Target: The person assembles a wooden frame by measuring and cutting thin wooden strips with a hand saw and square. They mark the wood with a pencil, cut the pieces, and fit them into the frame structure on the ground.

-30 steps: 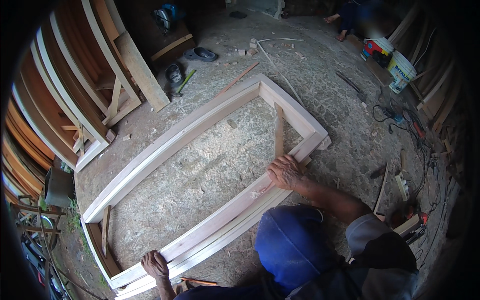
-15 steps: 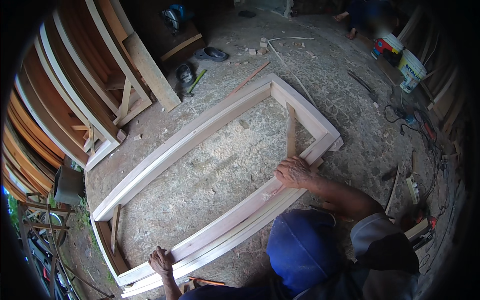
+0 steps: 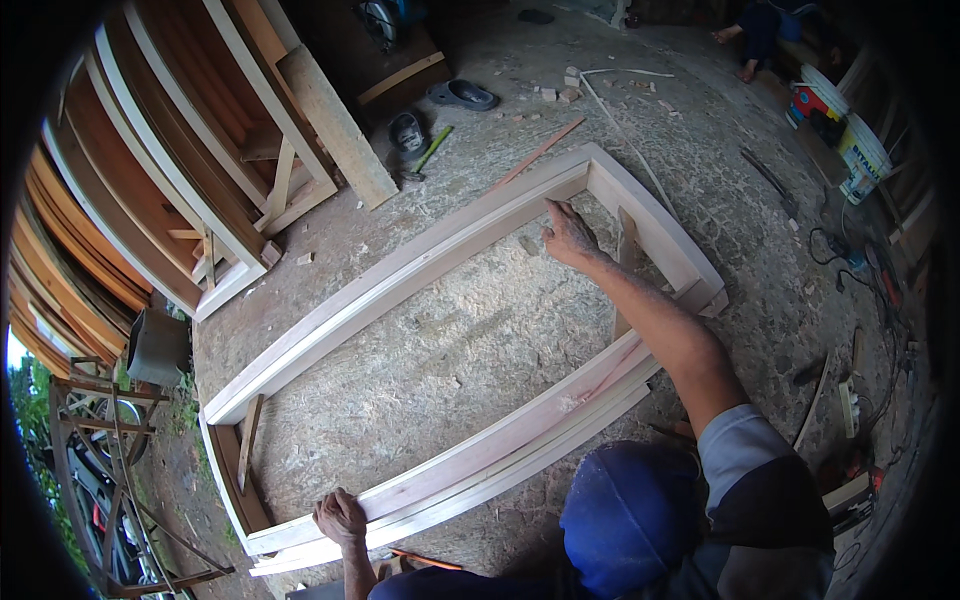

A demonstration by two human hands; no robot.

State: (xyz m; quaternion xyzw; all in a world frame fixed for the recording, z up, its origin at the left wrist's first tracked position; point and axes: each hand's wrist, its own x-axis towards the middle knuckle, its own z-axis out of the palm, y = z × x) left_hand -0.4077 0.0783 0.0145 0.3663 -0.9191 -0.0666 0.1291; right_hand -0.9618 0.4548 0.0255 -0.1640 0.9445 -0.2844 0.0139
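A large pale wooden frame lies on the rough concrete floor, with diagonal braces across corners at both ends. My left hand grips the near rail close to its left end, fingers bent over the wood. Reaching across the frame, my right hand is at the inner edge of the far rail, by the far right corner. Its fingers are apart and hold nothing; whether they touch the rail I cannot tell. A long pale wooden strip runs along the outer side of the near rail.
More wooden frames stand stacked at the left. A green-handled hammer and dark clogs lie beyond the frame. Buckets, cables and a power tool line the right side. Another person sits at the far right.
My right hand has left the near rail and moved away from me to the far rail. My left hand stays on the near rail. The whole view has shifted slightly.
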